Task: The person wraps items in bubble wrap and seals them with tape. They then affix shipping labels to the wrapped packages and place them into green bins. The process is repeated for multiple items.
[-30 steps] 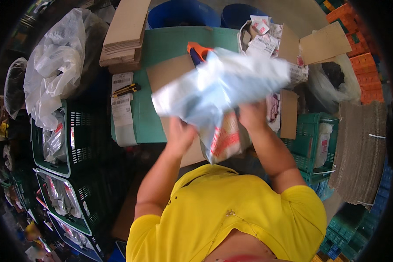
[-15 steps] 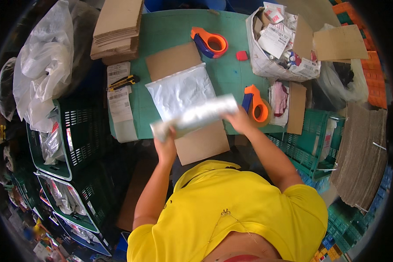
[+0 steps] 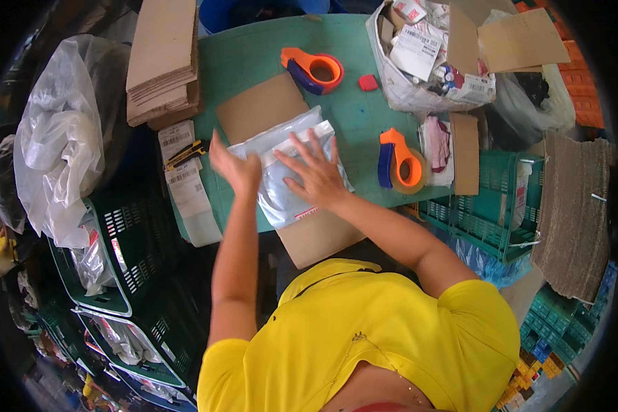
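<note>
Green tabletop (image 3: 353,113) with 2 tape dispensers (image 3: 399,165) — left of the nearer, a silvery bag (image 3: 281,192) lies on cardboard (image 3: 319,237), right hand (image 3: 319,180) spread flat across it, left hand (image 3: 237,168) open at its left edge.

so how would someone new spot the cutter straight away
Start at the green tabletop and go to its left edge, where a strip of white labels lies. Across that strip, just left of the person's left hand, is the cutter. It is slim, yellow and black, whereas the tape dispensers farther right are chunky, orange and blue.
</note>
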The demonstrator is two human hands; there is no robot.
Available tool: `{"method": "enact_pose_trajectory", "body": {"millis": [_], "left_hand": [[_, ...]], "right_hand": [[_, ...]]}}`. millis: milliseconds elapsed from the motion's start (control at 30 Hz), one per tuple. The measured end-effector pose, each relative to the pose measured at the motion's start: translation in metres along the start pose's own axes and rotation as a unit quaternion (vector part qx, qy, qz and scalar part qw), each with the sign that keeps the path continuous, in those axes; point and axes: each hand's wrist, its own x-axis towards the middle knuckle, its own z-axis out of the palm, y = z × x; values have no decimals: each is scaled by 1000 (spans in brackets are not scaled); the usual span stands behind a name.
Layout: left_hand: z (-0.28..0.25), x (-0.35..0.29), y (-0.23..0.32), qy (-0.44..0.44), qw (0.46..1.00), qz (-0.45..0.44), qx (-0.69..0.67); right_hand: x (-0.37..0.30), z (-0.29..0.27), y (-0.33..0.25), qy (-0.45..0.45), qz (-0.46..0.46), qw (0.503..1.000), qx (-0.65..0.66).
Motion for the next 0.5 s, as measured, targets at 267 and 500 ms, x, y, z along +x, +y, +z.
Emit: {"method": "enact_pose_trajectory", "body": {"millis": [267,500], "left_hand": [[62,134,-30,-391,843,123,348],[55,160,-16,-511,803,38,305]], "right_hand": [[-89,-52,54,-35,-173,962,208],[-194,-47,90,-306,-143,941,-7]]}}
